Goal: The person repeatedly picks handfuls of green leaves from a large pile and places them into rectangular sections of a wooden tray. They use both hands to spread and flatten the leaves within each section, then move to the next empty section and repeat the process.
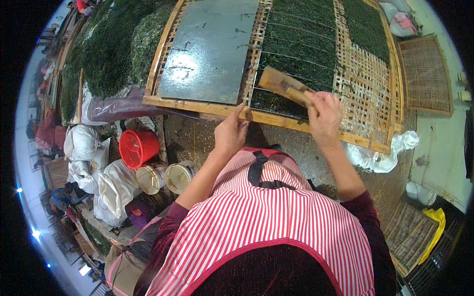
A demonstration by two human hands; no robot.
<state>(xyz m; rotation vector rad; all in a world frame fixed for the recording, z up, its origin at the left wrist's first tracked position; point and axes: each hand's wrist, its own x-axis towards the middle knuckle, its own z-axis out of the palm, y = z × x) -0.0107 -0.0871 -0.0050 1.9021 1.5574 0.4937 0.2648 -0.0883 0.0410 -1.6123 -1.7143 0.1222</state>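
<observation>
In my right hand (326, 116) is the handle of a flat wooden paddle (280, 84), its wide blade tilted over a dark green leafy layer (298, 49). Thin pale lines cross that layer, which looks like chopped seaweed. My left hand (230, 132) is closed at the near rail of a bamboo frame (190, 103), fingertips on the wood. Inside the frame, a smooth wet grey board (210, 44) lies left of the green layer, with a few green scraps on it. Woven bamboo matting (363, 101) shows to the right, under another green patch (365, 34).
Heaped green seaweed (111, 54) lies at far left. Below it stand a red bucket (139, 149), two pale buckets (180, 176) and white sacks (116, 185). At right, a woven rack (425, 74) leans by the wall, and white plastic (382, 157) hangs below the frame's corner.
</observation>
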